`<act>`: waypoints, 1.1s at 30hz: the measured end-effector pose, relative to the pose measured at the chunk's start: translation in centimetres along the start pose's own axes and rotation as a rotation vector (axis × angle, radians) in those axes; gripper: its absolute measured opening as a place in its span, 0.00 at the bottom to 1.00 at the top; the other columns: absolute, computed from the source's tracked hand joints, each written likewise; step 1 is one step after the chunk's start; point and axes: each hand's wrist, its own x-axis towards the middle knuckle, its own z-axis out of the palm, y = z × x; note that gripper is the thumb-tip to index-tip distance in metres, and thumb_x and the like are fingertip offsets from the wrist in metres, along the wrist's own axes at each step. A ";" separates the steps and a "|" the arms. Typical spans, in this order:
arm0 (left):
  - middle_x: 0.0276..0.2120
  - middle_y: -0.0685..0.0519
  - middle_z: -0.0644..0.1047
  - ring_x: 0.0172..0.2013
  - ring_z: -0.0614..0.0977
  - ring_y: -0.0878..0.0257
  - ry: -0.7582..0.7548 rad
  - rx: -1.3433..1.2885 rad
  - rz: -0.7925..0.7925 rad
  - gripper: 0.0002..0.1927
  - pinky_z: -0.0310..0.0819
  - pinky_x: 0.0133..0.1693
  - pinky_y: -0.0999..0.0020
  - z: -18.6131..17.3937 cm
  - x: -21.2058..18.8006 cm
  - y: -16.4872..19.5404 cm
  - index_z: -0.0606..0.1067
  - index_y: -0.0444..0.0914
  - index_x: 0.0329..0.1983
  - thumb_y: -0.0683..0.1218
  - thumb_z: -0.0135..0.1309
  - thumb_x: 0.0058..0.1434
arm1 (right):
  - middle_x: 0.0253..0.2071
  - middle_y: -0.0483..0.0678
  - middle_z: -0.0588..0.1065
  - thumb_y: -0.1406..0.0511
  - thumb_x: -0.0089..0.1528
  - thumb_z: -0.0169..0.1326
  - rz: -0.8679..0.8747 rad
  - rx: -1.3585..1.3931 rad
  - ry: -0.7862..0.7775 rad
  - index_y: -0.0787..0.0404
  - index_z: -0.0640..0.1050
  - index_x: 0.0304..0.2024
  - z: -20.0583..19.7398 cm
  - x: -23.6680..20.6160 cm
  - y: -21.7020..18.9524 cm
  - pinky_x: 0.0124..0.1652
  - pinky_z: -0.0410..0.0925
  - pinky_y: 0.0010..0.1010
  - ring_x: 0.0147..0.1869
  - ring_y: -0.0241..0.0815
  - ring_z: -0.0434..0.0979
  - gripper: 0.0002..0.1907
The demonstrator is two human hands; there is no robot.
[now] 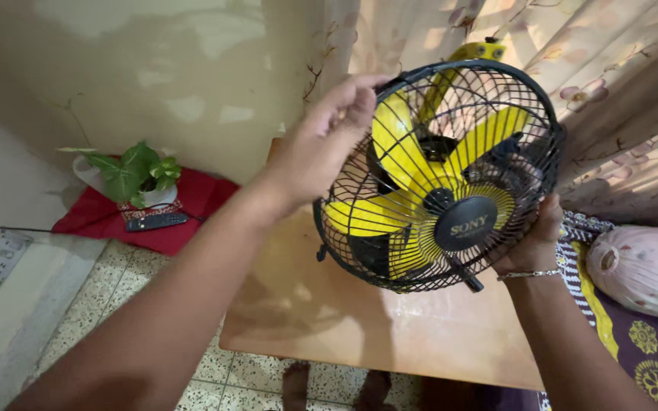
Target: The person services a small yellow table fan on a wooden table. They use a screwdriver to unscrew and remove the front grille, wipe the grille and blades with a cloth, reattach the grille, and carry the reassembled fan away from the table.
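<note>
A wooden table (390, 327) stands by the curtain (618, 91), with a bed (649, 350) at its right edge. Above the table both hands hold up a fan (439, 175) with yellow blades. The left hand (321, 148) has its fingers curled over the cage's top left rim; the right hand (531, 240) grips the lower right rim. A potted plant (135, 175) and a remote (155, 221) sit on a red cloth (199, 198) on the floor, well apart.

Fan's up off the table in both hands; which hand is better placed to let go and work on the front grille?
Probably the left. The left hand only grips the fan at its upper rim, fingers hooked over the cage. The right hand sits under the lower right edge, seemingly bearing the weight above the table.
</note>
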 end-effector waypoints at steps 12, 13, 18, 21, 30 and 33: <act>0.31 0.52 0.83 0.30 0.87 0.63 -0.038 0.597 0.147 0.10 0.81 0.35 0.67 -2.3 2.0 3.4 0.76 0.35 0.41 0.48 0.60 0.68 | 0.65 0.56 0.72 0.40 0.62 0.59 0.150 0.051 -0.047 0.62 0.69 0.71 0.8 -1.3 0.8 0.62 0.69 0.53 0.64 0.55 0.74 0.46; 0.31 0.50 0.83 0.30 0.87 0.61 -0.052 0.613 0.178 0.10 0.81 0.34 0.65 -2.2 2.0 3.6 0.76 0.35 0.41 0.47 0.59 0.69 | 0.65 0.55 0.72 0.39 0.61 0.59 0.148 0.026 -0.013 0.62 0.69 0.71 1.0 -1.3 0.6 0.61 0.69 0.53 0.64 0.55 0.74 0.46; 0.32 0.45 0.81 0.34 0.84 0.49 0.081 0.723 0.281 0.08 0.75 0.35 0.56 -1.9 1.8 2.9 0.70 0.33 0.47 0.44 0.52 0.73 | 0.65 0.54 0.71 0.42 0.61 0.61 0.112 -0.114 -0.083 0.62 0.66 0.71 1.8 -1.0 -0.4 0.64 0.67 0.51 0.67 0.53 0.72 0.46; 0.34 0.47 0.82 0.36 0.84 0.50 0.096 0.757 0.191 0.09 0.75 0.37 0.57 -2.1 2.1 1.6 0.71 0.35 0.47 0.46 0.53 0.75 | 0.65 0.55 0.71 0.43 0.62 0.61 0.078 -0.082 -0.110 0.64 0.66 0.71 2.1 -1.2 -0.1 0.63 0.67 0.52 0.66 0.54 0.72 0.46; 0.62 0.52 0.73 0.64 0.72 0.63 -0.124 -0.219 -0.167 0.47 0.66 0.66 0.65 -1.2 -2.5 -1.7 0.61 0.36 0.72 0.65 0.63 0.58 | 0.67 0.53 0.71 0.37 0.61 0.55 -0.036 -0.010 0.076 0.61 0.69 0.70 2.5 -1.1 1.3 0.69 0.65 0.47 0.70 0.51 0.72 0.47; 0.64 0.50 0.72 0.65 0.72 0.63 -0.078 -0.194 -0.093 0.55 0.66 0.66 0.64 0.1 -4.1 -1.5 0.56 0.35 0.74 0.62 0.70 0.52 | 0.67 0.51 0.71 0.37 0.61 0.54 -0.003 -0.007 0.113 0.58 0.69 0.69 2.7 -0.7 0.5 0.67 0.66 0.48 0.69 0.50 0.71 0.45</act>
